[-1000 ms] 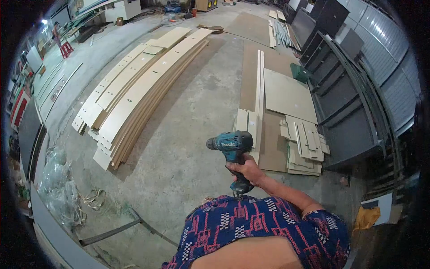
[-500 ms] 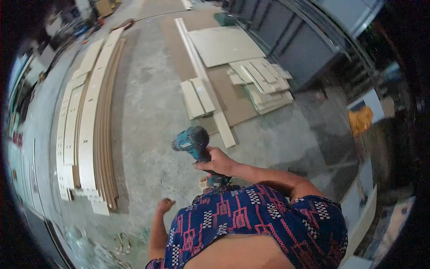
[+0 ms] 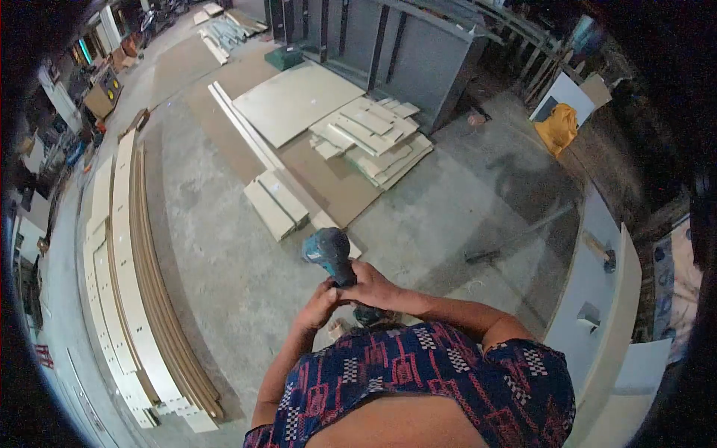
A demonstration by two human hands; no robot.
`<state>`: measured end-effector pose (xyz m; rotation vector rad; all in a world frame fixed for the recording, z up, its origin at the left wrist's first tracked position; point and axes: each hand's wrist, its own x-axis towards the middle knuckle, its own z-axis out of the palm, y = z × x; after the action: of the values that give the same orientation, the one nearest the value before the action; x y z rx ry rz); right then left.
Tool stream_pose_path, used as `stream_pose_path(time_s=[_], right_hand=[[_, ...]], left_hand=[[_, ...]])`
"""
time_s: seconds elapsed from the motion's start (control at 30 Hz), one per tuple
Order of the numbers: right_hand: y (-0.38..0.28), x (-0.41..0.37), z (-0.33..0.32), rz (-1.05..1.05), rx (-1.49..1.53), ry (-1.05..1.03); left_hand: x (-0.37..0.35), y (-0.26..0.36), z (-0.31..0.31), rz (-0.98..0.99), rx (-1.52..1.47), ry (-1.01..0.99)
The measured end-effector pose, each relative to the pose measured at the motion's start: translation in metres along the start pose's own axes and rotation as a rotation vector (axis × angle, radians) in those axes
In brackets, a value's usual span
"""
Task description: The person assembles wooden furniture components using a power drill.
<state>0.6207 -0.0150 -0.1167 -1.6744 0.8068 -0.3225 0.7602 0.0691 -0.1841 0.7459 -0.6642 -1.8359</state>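
Note:
A teal and black cordless drill [image 3: 326, 250] is in front of my body, its head pointing to the left. My right hand [image 3: 371, 287] is wrapped around its grip. From the left, my left hand [image 3: 321, 305] meets the front of the grip, its fingers closed against it beside my right fingers. The hands partly hide the grip, and the drill's dark base shows below them, near my patterned shirt [image 3: 403, 366].
Long pale boards [image 3: 131, 246] lie stacked at the left. Ahead are a short board stack [image 3: 276, 203], a large flat panel [image 3: 291, 104] and a pile of panels [image 3: 373, 134]. A dark cabinet frame [image 3: 418, 67] stands behind. A panel with a hammer [image 3: 603, 254] is at the right.
My left hand has come up from beside my body to the drill's grip. My view has turned to the right, showing more of the right side. The drill stays in my right hand.

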Motion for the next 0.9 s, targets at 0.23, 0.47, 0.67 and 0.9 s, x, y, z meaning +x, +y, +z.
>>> stream_pose_path(time_s=[0.23,0.47,0.67,0.9], right_hand=[[0.001,-0.025,-0.118,0.177,0.054,0.075],[0.034,-0.055,-0.230,0.107,-0.055,0.289],[0.068,-0.083,-0.312,0.142,-0.002,0.405],[0.094,-0.090,-0.380,0.157,0.055,0.503]], left_hand=[[0.106,0.003,0.094,-0.048,-0.196,0.020],[0.220,-0.028,0.163,-0.115,-0.270,-0.010],[0.291,-0.021,0.232,-0.121,0.014,-0.068],[0.377,-0.036,0.250,-0.399,-0.101,-0.198]])
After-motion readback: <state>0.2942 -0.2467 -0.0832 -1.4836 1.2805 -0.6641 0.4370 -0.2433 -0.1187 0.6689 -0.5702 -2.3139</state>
